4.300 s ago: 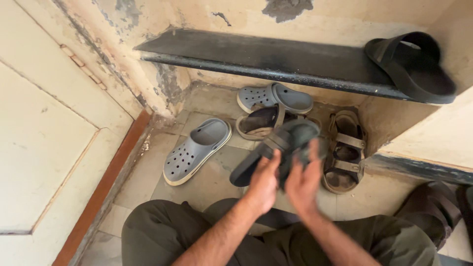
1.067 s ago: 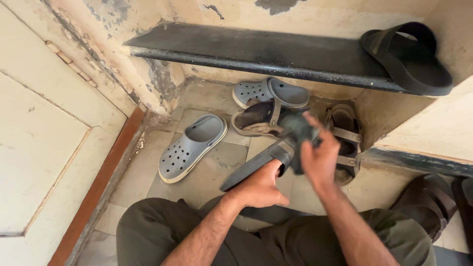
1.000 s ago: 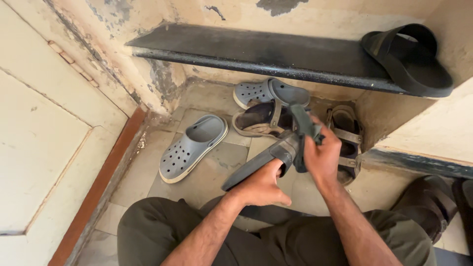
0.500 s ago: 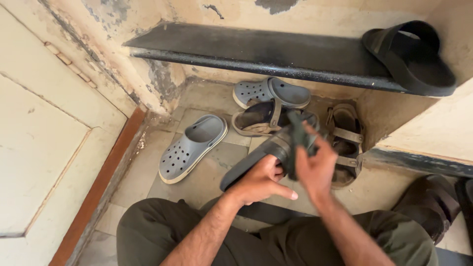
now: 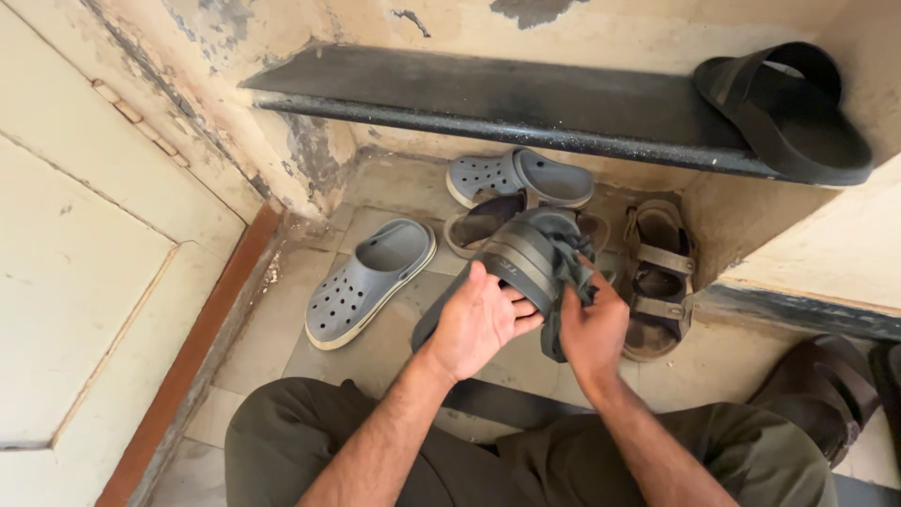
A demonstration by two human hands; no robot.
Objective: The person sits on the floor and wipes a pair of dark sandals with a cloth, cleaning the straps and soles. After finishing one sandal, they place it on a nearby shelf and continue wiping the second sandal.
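Now left hand (image 5: 479, 319) grips the slide sandal (image 5: 511, 263); right hand (image 5: 591, 324) (beside it) pinches cloth (image 5: 563, 282).

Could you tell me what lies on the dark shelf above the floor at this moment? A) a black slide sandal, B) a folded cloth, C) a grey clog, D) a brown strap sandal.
A: a single black slide sandal rests at the right end of the dark shelf, while the grey clogs and the brown strap sandal lie on the floor below it.
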